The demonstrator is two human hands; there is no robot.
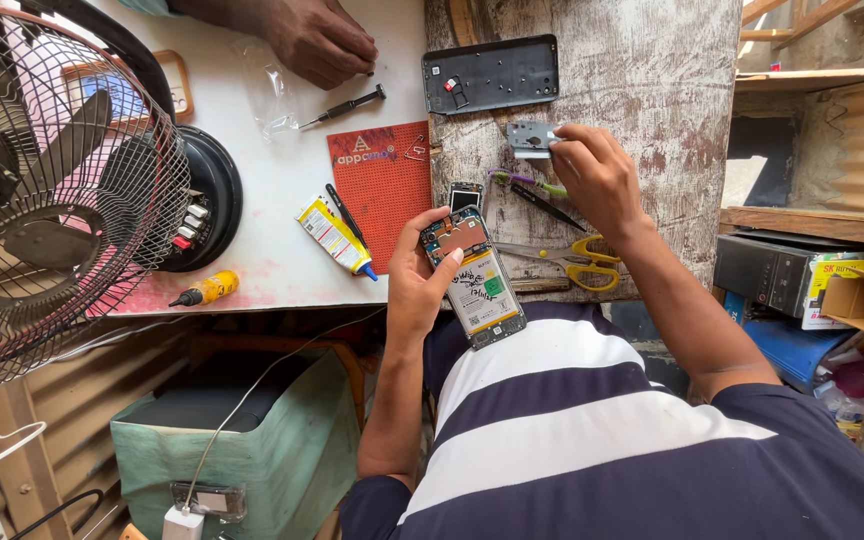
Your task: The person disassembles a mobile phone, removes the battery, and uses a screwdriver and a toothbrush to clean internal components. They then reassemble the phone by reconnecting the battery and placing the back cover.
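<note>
The left hand [420,285] clasps the opened phone [474,280] steadily. The right hand [597,175] pinches a small grey metal plate [530,138]; it likely needs a light, level lift.

A single head-worn camera looks steeply down from close above, over the person's striped shirt [572,420], onto the surface's [642,90] near edge.

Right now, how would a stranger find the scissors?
Look at the worn wooden bench on the right. Below the right hand, beside the opened phone, lie the scissors. Only they have yellow handles.
</note>
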